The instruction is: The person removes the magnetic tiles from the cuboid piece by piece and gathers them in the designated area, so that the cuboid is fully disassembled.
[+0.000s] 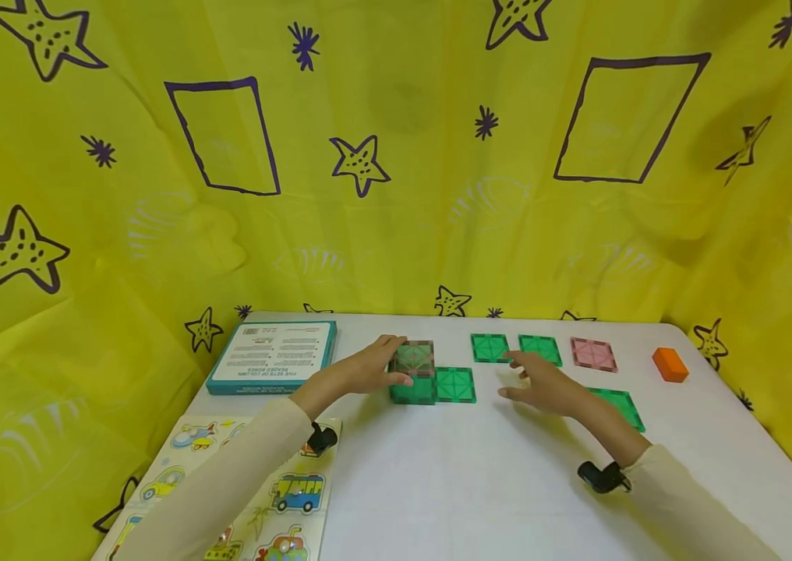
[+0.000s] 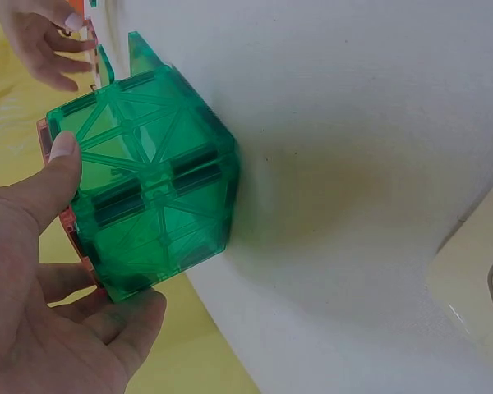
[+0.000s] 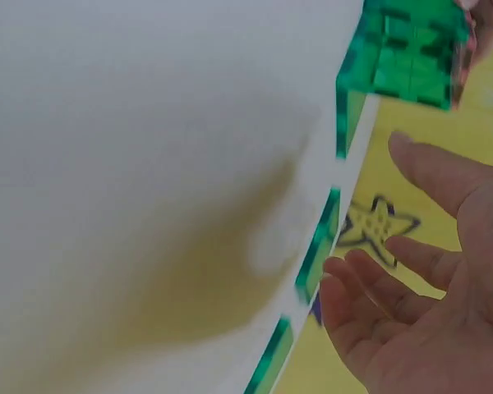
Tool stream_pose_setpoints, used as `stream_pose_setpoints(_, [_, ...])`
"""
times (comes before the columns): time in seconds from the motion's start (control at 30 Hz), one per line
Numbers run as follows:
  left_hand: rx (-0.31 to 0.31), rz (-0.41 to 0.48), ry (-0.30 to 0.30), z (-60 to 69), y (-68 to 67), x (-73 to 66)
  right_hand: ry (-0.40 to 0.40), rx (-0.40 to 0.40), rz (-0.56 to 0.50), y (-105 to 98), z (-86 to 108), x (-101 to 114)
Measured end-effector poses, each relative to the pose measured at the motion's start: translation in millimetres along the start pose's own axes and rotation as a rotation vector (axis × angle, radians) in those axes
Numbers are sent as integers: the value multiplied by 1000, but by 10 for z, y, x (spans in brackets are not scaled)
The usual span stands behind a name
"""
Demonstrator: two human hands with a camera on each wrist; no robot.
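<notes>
A small cube of green magnetic tiles (image 1: 413, 390) with a red tile (image 1: 415, 355) on top stands on the white table. My left hand (image 1: 370, 366) holds it, thumb on the near side and fingers behind, as the left wrist view also shows around the green cube (image 2: 152, 185). A flat green tile (image 1: 455, 385) lies against the cube's right side. My right hand (image 1: 543, 384) hovers to the right with fingers spread and bent slightly, holding nothing. In the right wrist view, the thumb of that right hand (image 3: 444, 287) points toward the cube.
Along the back lie two green tiles (image 1: 490, 348) and a pink tile (image 1: 594, 354). Another green tile (image 1: 619, 410) is partly behind my right forearm. An orange block (image 1: 670, 365) sits far right. At left are a teal-edged box (image 1: 273, 354) and a vehicle puzzle board (image 1: 312, 526).
</notes>
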State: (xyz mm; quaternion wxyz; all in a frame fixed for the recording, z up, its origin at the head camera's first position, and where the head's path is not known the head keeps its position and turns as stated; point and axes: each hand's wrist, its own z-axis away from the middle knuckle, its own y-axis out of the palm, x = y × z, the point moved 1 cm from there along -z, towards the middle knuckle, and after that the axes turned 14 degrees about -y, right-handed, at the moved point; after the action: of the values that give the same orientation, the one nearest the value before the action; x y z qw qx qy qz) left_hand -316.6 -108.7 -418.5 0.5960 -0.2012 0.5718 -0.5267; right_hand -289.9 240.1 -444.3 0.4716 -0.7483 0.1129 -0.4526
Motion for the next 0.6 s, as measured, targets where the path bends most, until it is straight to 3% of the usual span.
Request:
stream_pose_setpoints(0.3, [2,-1,-2,3,-13,4,-64,105,78,295,-472,153])
stream_pose_setpoints(0.6, [-1,-16,3,0,-13,13,-62,162,75,459,-626,149])
